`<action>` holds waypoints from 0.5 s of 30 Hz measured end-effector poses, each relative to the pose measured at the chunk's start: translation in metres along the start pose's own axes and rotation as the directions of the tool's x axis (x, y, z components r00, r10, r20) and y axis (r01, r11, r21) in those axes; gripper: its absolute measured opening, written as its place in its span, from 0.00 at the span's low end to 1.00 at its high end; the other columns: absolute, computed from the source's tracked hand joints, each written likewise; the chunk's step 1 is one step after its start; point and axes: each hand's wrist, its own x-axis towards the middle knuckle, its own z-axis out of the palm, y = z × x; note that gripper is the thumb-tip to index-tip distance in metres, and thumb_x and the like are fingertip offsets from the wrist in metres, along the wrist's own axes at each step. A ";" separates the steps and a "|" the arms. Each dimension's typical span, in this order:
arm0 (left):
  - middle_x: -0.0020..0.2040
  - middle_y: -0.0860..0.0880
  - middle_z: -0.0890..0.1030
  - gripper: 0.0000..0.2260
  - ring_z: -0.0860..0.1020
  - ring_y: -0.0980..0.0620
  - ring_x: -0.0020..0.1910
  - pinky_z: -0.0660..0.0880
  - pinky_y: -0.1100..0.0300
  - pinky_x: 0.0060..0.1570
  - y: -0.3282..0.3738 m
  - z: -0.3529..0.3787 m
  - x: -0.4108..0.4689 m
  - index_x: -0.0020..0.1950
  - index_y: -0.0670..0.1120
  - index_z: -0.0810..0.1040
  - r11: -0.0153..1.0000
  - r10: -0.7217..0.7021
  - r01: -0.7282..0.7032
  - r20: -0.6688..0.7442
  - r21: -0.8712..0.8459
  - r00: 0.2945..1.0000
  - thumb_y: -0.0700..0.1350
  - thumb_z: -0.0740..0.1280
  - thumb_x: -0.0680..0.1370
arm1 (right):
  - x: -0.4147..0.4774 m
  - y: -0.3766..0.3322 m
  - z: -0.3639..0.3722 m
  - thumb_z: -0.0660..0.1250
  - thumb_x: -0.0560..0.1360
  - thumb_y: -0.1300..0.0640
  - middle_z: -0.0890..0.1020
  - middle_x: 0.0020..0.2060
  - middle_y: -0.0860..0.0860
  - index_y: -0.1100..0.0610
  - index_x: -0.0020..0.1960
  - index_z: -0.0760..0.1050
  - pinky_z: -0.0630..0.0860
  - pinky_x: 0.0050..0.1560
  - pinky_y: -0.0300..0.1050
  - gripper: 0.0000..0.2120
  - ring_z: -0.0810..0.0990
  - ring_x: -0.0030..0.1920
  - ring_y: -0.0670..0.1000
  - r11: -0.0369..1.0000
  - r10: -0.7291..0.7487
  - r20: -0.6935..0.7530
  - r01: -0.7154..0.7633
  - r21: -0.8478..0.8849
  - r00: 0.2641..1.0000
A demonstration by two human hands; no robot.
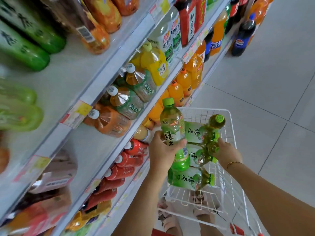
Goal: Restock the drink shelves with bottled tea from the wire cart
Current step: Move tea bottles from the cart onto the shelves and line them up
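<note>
Green tea bottle [172, 126] in left grip [162, 150], orange bottles [179, 92] crowding nearby shelf [95, 143].

A green-tea bottle [172, 128], clear with a green cap, a green label and a green base, stands almost upright over the left side of the white wire cart [204, 110]. The left hand [162, 150] grips it round the middle. A second green-capped bottle [216, 121], blurred by motion, is held over the cart's middle by the right hand [226, 154], its cap facing up. More green-tea bottles lie on their sides in the cart, and the nearest one [189, 180] points its cap right. The white drink shelves [95, 92] run in tiers along the left.
</note>
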 end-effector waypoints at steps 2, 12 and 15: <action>0.48 0.53 0.84 0.24 0.82 0.55 0.47 0.79 0.49 0.52 0.011 -0.017 -0.010 0.54 0.52 0.75 0.998 0.033 -0.035 -0.042 -0.046 0.999 0.51 0.80 0.62 | -0.015 -0.006 -0.006 0.63 0.77 0.51 0.77 0.45 0.54 0.56 0.56 0.65 0.77 0.34 0.47 0.13 0.75 0.38 0.53 0.999 -0.052 -0.070 0.053 0.007 0.996; 0.46 0.62 0.82 0.28 0.80 0.64 0.45 0.73 0.74 0.44 0.076 -0.117 -0.069 0.56 0.53 0.76 0.957 0.201 -0.274 -0.466 -0.093 0.861 0.52 0.79 0.58 | -0.154 -0.095 -0.147 0.74 0.68 0.58 0.71 0.34 0.52 0.57 0.51 0.70 0.66 0.33 0.46 0.16 0.69 0.31 0.56 0.841 -0.218 -0.558 0.444 0.309 0.801; 0.49 0.54 0.83 0.28 0.82 0.56 0.48 0.77 0.66 0.50 0.095 -0.142 -0.077 0.59 0.47 0.76 0.913 0.183 -0.361 -0.598 -0.192 0.780 0.40 0.81 0.62 | -0.206 -0.133 -0.187 0.71 0.68 0.45 0.74 0.35 0.49 0.46 0.49 0.64 0.65 0.29 0.40 0.17 0.72 0.30 0.49 0.672 -0.276 -0.679 0.641 0.369 0.680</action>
